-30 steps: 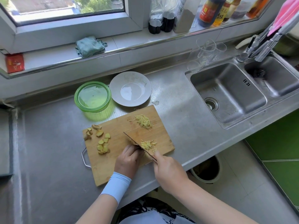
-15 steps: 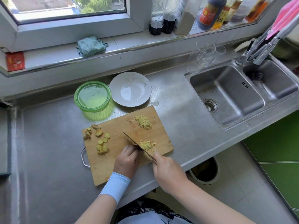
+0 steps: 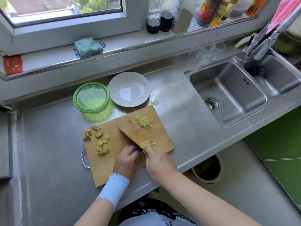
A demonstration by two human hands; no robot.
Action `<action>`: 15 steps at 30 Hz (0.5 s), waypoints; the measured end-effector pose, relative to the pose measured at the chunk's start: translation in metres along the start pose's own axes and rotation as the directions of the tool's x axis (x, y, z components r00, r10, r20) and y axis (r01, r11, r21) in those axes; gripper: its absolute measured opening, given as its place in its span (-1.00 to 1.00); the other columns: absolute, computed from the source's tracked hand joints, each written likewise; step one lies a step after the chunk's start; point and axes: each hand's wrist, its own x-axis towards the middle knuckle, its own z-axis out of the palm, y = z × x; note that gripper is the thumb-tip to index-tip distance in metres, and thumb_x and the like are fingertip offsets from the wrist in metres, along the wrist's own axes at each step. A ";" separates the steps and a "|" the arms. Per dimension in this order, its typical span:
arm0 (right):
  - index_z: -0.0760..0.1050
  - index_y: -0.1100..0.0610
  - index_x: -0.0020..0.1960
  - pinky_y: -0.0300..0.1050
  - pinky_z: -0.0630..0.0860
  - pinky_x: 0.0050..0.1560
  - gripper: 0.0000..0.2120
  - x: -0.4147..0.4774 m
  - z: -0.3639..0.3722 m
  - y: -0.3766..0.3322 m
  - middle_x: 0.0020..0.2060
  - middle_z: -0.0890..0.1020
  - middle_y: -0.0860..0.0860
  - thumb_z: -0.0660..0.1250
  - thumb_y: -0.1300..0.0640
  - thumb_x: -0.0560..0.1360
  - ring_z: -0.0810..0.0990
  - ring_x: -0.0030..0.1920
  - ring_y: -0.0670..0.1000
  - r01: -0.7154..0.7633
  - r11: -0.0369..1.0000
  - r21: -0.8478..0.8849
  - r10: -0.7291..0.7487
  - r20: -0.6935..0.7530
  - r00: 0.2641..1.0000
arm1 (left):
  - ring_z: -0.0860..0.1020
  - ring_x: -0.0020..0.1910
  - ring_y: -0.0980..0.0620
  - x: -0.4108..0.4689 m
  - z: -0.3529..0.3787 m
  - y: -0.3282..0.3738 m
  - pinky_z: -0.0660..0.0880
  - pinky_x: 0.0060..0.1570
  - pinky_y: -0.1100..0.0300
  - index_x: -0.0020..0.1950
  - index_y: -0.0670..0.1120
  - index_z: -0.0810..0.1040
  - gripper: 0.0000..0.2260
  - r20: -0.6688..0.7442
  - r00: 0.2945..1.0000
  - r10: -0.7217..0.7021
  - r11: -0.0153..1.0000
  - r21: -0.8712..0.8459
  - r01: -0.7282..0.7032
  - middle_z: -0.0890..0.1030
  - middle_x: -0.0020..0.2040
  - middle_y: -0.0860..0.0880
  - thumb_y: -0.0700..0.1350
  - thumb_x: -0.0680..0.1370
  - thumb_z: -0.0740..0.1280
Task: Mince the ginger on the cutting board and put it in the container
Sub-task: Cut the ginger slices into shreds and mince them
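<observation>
The cutting board (image 3: 114,160) lies at an angle on the steel counter (image 3: 48,144), its near corner reaching the counter's edge. The right hand (image 3: 158,163) is closed round the handle of a knife (image 3: 129,137); the handle itself is hidden inside the fist and only the blade shows, running diagonally across the board. The left hand (image 3: 127,162), with a pale sleeve (image 3: 114,186) at its wrist, sits curled against the blade's left side, fingertips tucked under. What, if anything, they press down is covered by the hand and cannot be told.

Ginger lies in three places on the board: ginger slices (image 3: 102,144) at the left edge, a small heap of strips (image 3: 146,143) just right of the blade by the right hand, and a larger heap of shredded ginger (image 3: 143,122) near the far corner. The green container (image 3: 91,97) stands off the board's far side, beside a plate (image 3: 129,88); whether a lid covers it is hard to make out.
</observation>
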 end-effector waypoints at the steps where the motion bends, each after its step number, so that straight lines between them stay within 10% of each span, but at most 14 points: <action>1: 0.31 0.11 0.14 -0.02 0.35 -0.27 -0.88 0.000 0.001 0.000 -0.11 0.62 0.15 0.10 0.09 0.66 0.61 -0.09 0.25 0.003 1.000 -0.002 -0.003 -0.003 1.000 | 0.45 -0.21 -0.07 0.000 0.000 -0.001 0.45 -0.36 0.09 -0.21 -0.17 0.61 -0.94 0.008 1.000 0.017 1.000 0.014 -0.017 0.56 -0.22 -0.08 -0.31 0.43 0.40; 15: 0.28 0.05 0.31 0.01 0.36 -0.28 -0.76 -0.042 -0.003 0.026 -0.18 0.59 0.06 0.07 0.08 0.66 0.48 -0.25 0.13 -0.007 0.999 0.052 0.005 0.027 1.000 | 0.54 -0.17 -0.09 -0.003 0.005 0.005 0.52 -0.35 0.08 -0.19 -0.20 0.63 -0.70 -0.090 0.995 -0.032 0.999 0.012 0.033 0.62 -0.15 -0.11 -0.14 0.65 0.22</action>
